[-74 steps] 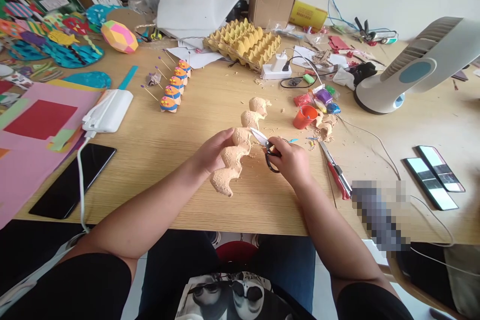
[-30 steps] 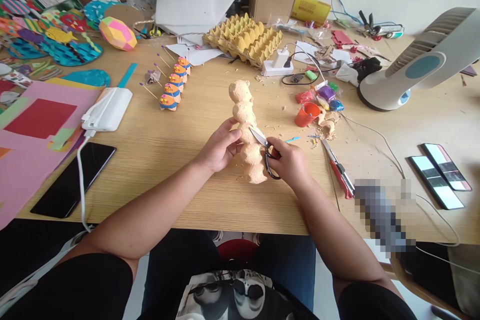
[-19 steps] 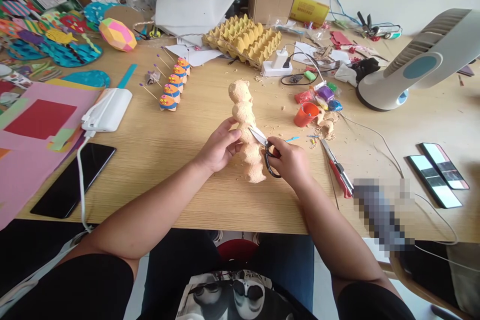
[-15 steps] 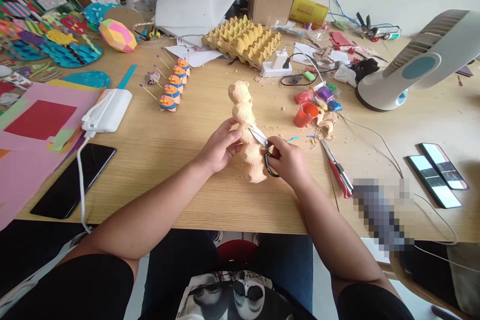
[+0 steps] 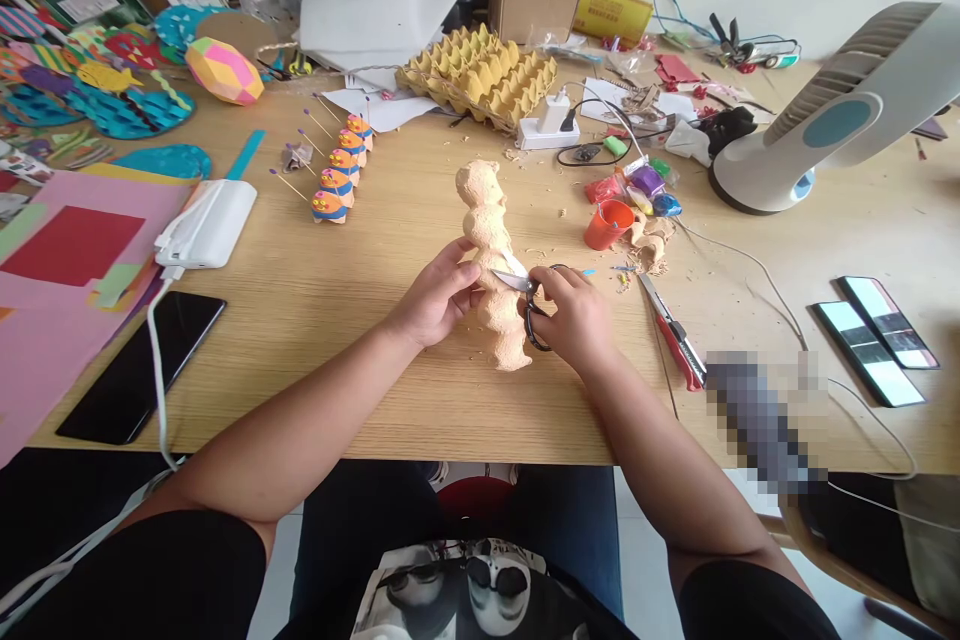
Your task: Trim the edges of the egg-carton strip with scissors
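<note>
A peach-coloured egg carton strip (image 5: 501,312), a row of several bumpy domes, stands out above the table in front of me. My left hand (image 5: 437,295) grips its left side near the middle, thumb on the front and fingers partly hidden behind. In my right hand (image 5: 576,317) is a pair of scissors (image 5: 514,280) with black handles, fingers in the loops. The blades are parted and lie at the strip's right edge, over its middle domes; whether they bite into it I cannot tell.
Behind the strip lies a yellow egg tray (image 5: 480,70). A painted caterpillar (image 5: 341,170) stands to the left, an orange cup (image 5: 608,224) and a red utility knife (image 5: 679,345) to the right. A white fan (image 5: 817,120), a power bank (image 5: 214,225) and phones (image 5: 142,365) also occupy the table.
The scissors have turned: their blades now point more to the left and are spread wider. My right hand has shifted slightly, while my left hand keeps its hold on the egg carton strip.
</note>
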`<state>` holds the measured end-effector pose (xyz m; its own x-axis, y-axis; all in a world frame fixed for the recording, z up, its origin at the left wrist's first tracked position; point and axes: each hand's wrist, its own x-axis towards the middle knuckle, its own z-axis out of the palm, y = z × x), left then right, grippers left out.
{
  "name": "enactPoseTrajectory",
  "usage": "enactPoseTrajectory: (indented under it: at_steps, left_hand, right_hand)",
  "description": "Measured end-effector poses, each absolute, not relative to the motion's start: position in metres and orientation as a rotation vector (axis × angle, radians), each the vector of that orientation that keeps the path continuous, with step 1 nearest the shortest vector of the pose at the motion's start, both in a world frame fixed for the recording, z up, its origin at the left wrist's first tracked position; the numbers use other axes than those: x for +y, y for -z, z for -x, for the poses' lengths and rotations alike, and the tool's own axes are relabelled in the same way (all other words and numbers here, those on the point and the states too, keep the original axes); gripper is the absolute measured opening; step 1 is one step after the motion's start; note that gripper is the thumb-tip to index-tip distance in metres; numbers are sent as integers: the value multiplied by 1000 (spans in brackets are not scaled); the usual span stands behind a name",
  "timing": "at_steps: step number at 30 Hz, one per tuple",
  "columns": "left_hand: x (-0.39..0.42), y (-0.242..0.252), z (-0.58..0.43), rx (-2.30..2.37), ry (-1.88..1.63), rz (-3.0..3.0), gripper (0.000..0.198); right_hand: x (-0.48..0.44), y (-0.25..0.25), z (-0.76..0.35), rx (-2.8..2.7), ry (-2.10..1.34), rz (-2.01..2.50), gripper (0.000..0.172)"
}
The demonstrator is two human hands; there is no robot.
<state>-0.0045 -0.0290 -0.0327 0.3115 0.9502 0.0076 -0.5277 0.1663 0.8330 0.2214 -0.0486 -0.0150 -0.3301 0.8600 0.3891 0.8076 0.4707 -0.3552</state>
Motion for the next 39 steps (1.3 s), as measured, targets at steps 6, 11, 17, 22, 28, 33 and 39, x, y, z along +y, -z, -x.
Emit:
enactPoseTrajectory:
  at_steps: [6,11,17,22,28,33,39]
  left_hand:
    - [-29,33,5,605,-1160,-862,56]
    - [-27,35,6,607,-1158,-867,58]
    - [-27,38,7,610,-1177,-843,58]
    - [-27,35,6,599,-1185,-808,57]
    - [-27,33,4,594,-1188,-769,59]
    - [-27,34,3,602,-1194,-758,57]
    - [-27,31,3,604,-1193,-741,57]
  right_hand:
    - [-50,17,-222,-2227,20,1406,22]
    - [-48,21,-224,-2232,84,1380,22]
    - [-49,22,-225,-2230,121,1347,21]
    - [-49,22,-226,-2227,161,1356,22]
    - [-49,22,-225,-2255,164,1365,23]
    - [-48,25,-224,-2258,158,1392,26]
    - [-48,26,-225,-2273,161,1408,28]
